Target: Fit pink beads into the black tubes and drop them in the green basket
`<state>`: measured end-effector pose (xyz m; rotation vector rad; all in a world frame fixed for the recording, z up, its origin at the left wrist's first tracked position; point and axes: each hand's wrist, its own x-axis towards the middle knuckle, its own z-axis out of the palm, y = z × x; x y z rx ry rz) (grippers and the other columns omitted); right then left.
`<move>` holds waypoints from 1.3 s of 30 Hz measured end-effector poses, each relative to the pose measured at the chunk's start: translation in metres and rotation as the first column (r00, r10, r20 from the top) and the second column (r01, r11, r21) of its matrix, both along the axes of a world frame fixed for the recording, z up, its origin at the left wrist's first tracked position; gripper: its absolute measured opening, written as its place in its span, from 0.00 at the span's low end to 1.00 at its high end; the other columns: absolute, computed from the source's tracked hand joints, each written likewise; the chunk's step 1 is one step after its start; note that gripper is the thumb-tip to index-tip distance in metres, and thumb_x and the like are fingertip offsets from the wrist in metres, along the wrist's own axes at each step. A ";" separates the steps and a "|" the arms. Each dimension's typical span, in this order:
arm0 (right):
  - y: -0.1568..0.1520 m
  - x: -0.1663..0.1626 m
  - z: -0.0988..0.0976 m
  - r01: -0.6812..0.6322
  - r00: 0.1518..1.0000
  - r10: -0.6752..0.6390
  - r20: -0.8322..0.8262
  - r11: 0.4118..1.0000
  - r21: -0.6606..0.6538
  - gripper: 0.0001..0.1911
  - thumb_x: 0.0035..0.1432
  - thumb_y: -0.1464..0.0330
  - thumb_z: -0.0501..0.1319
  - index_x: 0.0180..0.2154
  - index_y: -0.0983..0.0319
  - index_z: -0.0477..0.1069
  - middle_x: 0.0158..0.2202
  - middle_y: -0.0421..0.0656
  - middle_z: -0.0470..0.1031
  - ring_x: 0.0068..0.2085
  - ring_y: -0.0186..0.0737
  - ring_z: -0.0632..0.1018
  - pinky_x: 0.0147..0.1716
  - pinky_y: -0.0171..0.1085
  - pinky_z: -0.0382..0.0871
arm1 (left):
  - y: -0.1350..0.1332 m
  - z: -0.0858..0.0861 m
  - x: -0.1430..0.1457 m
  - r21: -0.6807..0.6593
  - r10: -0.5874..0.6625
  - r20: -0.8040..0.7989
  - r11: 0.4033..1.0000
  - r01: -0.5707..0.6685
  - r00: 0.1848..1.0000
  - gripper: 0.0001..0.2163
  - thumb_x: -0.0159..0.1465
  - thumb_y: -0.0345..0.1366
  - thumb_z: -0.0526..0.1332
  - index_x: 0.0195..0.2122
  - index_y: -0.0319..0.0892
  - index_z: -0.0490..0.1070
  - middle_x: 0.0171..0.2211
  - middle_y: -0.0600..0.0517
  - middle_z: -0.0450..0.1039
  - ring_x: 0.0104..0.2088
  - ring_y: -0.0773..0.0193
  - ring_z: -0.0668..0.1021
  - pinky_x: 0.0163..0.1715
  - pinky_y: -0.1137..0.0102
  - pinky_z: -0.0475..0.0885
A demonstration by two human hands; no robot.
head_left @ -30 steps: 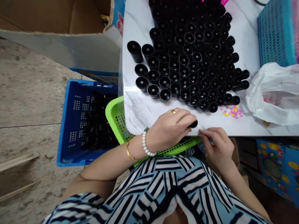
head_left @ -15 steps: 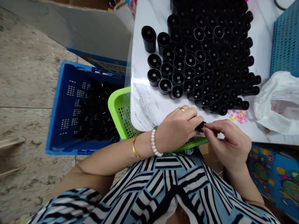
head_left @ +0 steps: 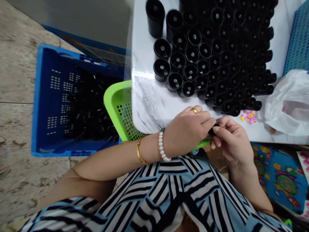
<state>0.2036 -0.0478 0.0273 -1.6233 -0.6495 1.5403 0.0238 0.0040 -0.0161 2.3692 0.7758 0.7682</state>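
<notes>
Over the table's front edge my left hand (head_left: pixel 190 129) is closed round a small black cylindrical piece (head_left: pixel 212 129), most of it hidden by the fingers. My right hand (head_left: pixel 233 138) pinches the other end of the same piece between thumb and fingers. Just beyond both hands stand many black cylindrical cups (head_left: pixel 189 72) in tight rows, open ends up, each with a small pale spot inside. A scatter of tiny pink and yellow bits (head_left: pixel 248 116) lies on the table right of the cups.
The white marbled table (head_left: pixel 147 112) has a green basket (head_left: pixel 112 111) under its left corner. Left of that, a blue crate (head_left: pixel 36 103) holds loose black pieces. A white plastic bag (head_left: pixel 277 106) and a teal basket (head_left: pixel 299 42) are at right. A large box (head_left: pixel 96 19) stands upper left.
The view has shifted closer to the table. My right hand has turned, its fingers now wrapping nearer the black piece; the pink bit at its fingertips no longer shows.
</notes>
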 end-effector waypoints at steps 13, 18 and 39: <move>-0.032 0.046 -0.021 -0.076 0.936 -0.001 0.351 0.975 0.208 0.14 0.65 0.56 0.70 0.36 0.59 0.73 0.21 0.33 0.70 0.18 0.31 0.69 0.19 0.31 0.66 | 0.002 0.007 -0.018 -0.053 -0.269 -0.090 0.963 0.265 0.959 0.06 0.66 0.35 0.63 0.42 0.41 0.75 0.40 0.48 0.74 0.42 0.55 0.73 0.46 0.59 0.69; -0.037 0.116 -0.044 -0.364 -0.013 -0.381 0.925 0.863 0.350 0.14 0.65 0.61 0.69 0.47 0.62 0.85 0.36 0.48 0.79 0.31 0.39 0.76 0.32 0.40 0.74 | 0.001 0.011 -0.034 -0.092 -0.319 -0.112 0.946 0.310 0.941 0.16 0.64 0.46 0.70 0.46 0.41 0.77 0.43 0.46 0.74 0.46 0.52 0.74 0.49 0.58 0.69; -0.055 0.046 -0.038 -0.816 0.283 -0.090 0.955 0.500 0.289 0.13 0.63 0.74 0.71 0.48 0.56 0.78 0.38 0.44 0.82 0.38 0.41 0.81 0.38 0.41 0.79 | 0.012 -0.003 -0.032 0.364 0.590 0.055 0.739 -0.567 0.805 0.08 0.72 0.35 0.64 0.50 0.43 0.78 0.39 0.46 0.74 0.40 0.56 0.76 0.37 0.62 0.73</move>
